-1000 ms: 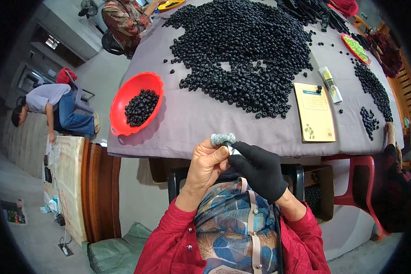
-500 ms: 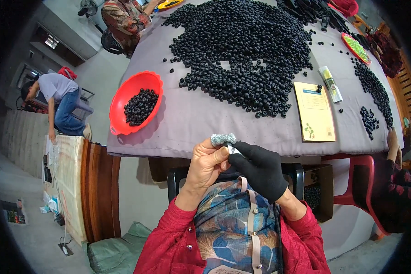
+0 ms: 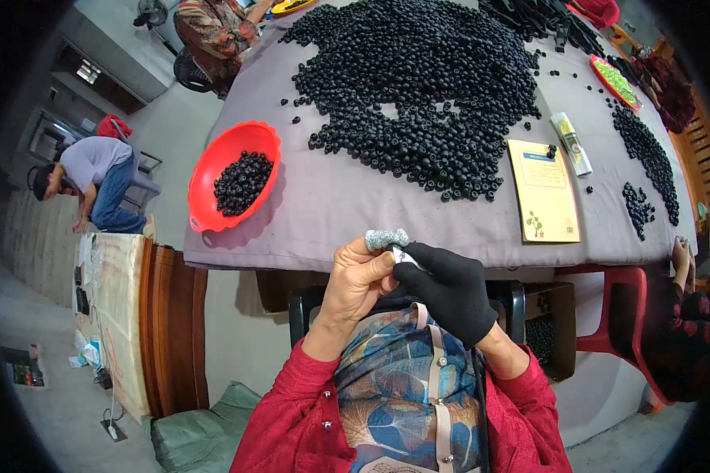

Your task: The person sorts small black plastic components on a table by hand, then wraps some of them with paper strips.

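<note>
In front of my waist, at the table's near edge, my two hands meet. My left hand is bare apart from a grey knitted sleeve over one finger; thumb and fingers pinch together, and what lies between them is hidden. My right hand wears a black glove, its fingers closed at the tips around a small white piece with dark marks. That piece touches the left thumb's tip. Beyond the hands spreads a big heap of small black bead-like parts with holes. A scalloped red bowl holds more of them.
On the grey tablecloth lie a yellow booklet and a white tube. Black parts also trail along the right edge. A red chair and an open carton stand at the right. Co-workers sit around; one person bends at the left.
My hands stay nearly in place, with only a slight shift of the right fingers and white piece. The person at the left bends lower, and the hand at the right edge leaves the black parts.
</note>
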{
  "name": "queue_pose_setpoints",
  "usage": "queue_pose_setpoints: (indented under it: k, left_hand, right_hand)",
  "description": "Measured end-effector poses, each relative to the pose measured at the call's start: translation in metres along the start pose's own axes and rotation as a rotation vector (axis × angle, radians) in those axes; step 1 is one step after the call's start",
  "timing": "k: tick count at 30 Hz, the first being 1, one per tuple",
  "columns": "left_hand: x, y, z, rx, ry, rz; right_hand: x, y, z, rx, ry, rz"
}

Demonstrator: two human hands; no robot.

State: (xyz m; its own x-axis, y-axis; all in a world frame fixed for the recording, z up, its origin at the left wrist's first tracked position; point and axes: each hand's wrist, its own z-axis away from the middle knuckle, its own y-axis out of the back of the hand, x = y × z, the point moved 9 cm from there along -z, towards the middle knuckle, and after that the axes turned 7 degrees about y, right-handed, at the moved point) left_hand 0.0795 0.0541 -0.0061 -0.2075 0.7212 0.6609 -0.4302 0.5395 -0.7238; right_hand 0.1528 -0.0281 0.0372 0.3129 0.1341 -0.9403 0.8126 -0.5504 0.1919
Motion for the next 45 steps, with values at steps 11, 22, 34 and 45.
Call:
queue_pose_setpoints:
  k: [11, 22, 34, 45]
  left_hand:
    - [-0.004, 0.005, -0.003, 0.0, 0.02, 0.0]
    - [-0.003, 0.002, -0.003, -0.021, 0.005, -0.093]
    - [-0.004, 0.003, -0.007, -0.111, 0.057, 0.113]
    - [-0.003, -0.002, -0.006, -0.135, 0.064, 0.129]
  right_hand:
    - [0.003, -0.001, -0.001, -0.008, -0.05, -0.045]
    - [0.015, 0.0, 0.001, -0.014, -0.135, -0.096]
    - [0.007, -0.002, 0.0, -0.025, -0.038, -0.102]
    - [0.001, -0.001, 0.001, -0.025, 0.027, 0.012]
